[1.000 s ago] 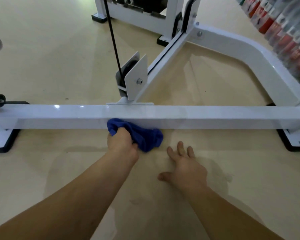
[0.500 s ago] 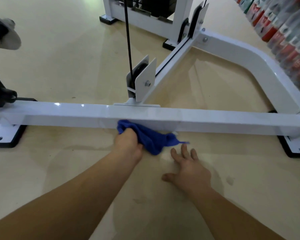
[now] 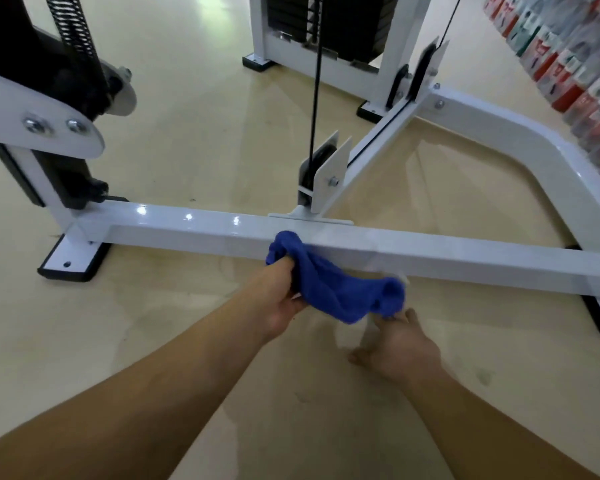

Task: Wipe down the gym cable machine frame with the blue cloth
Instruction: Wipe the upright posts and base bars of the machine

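**Gather the cloth into a pad before the next stroke**

Your left hand [image 3: 281,303] grips the blue cloth [image 3: 340,292], fingers curled round its upper end. That end lies against the white crossbar [image 3: 447,261] of the cable machine frame [image 3: 520,131], just below the pulley bracket [image 3: 326,174]. The loose end sags toward the floor [image 3: 187,323], where your right hand [image 3: 399,351] reaches it. Blur hides whether those fingers pinch the cloth or only touch it.

The wipe will likely go best if you bunch the trailing end into a pad and press it flat. Take long strokes over the top and front faces, then work round the bracket's foot.

No writing shows on the frame. The red and green packs [image 3: 568,64] at right are too blurred to read.
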Motion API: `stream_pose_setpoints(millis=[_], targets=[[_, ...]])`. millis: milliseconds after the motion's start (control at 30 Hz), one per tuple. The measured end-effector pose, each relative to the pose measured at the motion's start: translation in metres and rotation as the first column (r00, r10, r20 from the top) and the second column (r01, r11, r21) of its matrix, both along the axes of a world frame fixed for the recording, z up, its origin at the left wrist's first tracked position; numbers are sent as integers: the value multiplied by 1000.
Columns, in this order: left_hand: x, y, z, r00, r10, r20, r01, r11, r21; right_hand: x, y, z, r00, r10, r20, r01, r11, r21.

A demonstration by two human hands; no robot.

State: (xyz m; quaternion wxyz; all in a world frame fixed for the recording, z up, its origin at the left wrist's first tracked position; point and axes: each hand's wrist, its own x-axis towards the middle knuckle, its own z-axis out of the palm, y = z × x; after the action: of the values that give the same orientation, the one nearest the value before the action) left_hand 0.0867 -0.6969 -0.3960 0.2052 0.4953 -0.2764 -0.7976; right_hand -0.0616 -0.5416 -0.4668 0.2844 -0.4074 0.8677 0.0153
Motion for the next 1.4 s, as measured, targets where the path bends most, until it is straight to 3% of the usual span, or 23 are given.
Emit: stream_pose_setpoints(millis=[133, 467, 667, 800, 900, 1000, 1067, 1167, 1300, 1400], targets=[[73, 6, -4, 994, 35, 104, -26, 995, -93, 19, -24, 21, 964, 213, -158, -219, 975, -25], [202, -13, 1, 928, 211, 308, -140, 961, -237, 148, -119, 44, 880, 475, 26, -466, 872, -152], [257, -53, -4, 857, 202, 474, -60, 953, -297, 201, -172, 33, 866, 433, 251, -389, 898, -205], [305, -108, -2, 765, 308, 566, -28, 893, -449, 231, -205, 11, 891, 372, 259, -296, 910, -291], [330, -157, -11, 678, 335, 654, 186, 782, -594, 248, -225, 2, 879, 437, 192, -367, 876, -314], [329, -194, -31, 566, 378, 733, 404, 648, -646, 256, -240, -1, 857, 490, 162, -447, 862, -241], [321, -211, -50, 472, 348, 810, 541, 611, -578, 260, -244, -2, 861, 481, 163, -459, 875, -155], [310, -223, -76, 267, 181, 946, 760, 564, -323, 265, -251, 0, 862, 496, 106, -497, 868, -22], [305, -215, -92, 255, 129, 958, 806, 519, -285, 278, -267, 8, 907, 412, 87, -413, 911, -5], [311, -213, -98, 174, 205, 963, 839, 482, -254, 288, -265, 9, 931, 365, 22, -362, 929, -82]])
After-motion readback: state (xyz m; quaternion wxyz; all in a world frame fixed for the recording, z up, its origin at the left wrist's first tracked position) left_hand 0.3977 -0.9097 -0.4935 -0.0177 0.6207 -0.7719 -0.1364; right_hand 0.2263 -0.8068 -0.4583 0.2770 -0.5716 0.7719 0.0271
